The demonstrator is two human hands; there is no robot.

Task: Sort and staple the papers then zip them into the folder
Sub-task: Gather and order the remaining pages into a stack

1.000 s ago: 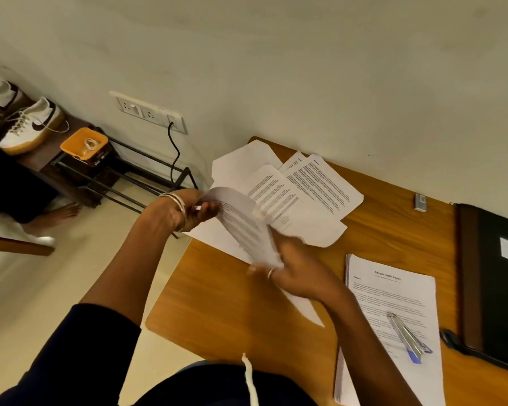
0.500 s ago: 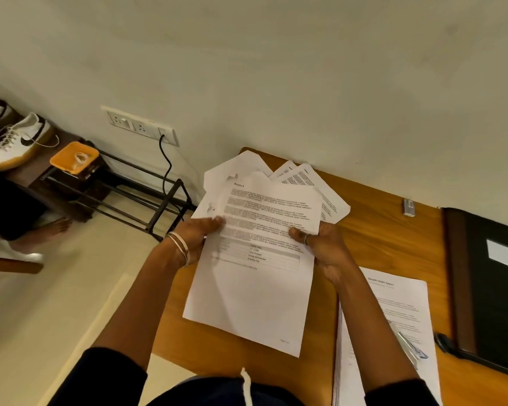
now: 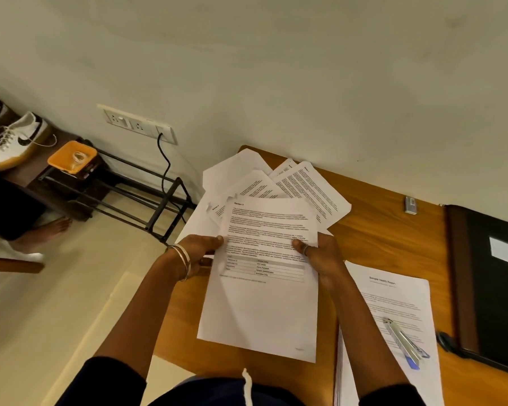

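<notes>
Both hands — left hand [image 3: 201,253], right hand [image 3: 320,254] — pinch a printed sheet [image 3: 264,276] at mid-frame by its edges, so sorting looks unfinished — loose pages [image 3: 305,186] above, stapler [image 3: 405,342] and folder [image 3: 493,282] at right untouched.

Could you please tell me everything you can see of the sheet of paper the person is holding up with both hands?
The held sheet is white printed paper, portrait, facing the camera. A bold heading tops several blurred paragraphs, with a small grey-banded table below; the lower half is blank. The top left corner looks torn. The left hand and right hand pinch its side edges at mid-height. It hangs above the wooden desk, overlapping the loose sheets behind.
</notes>
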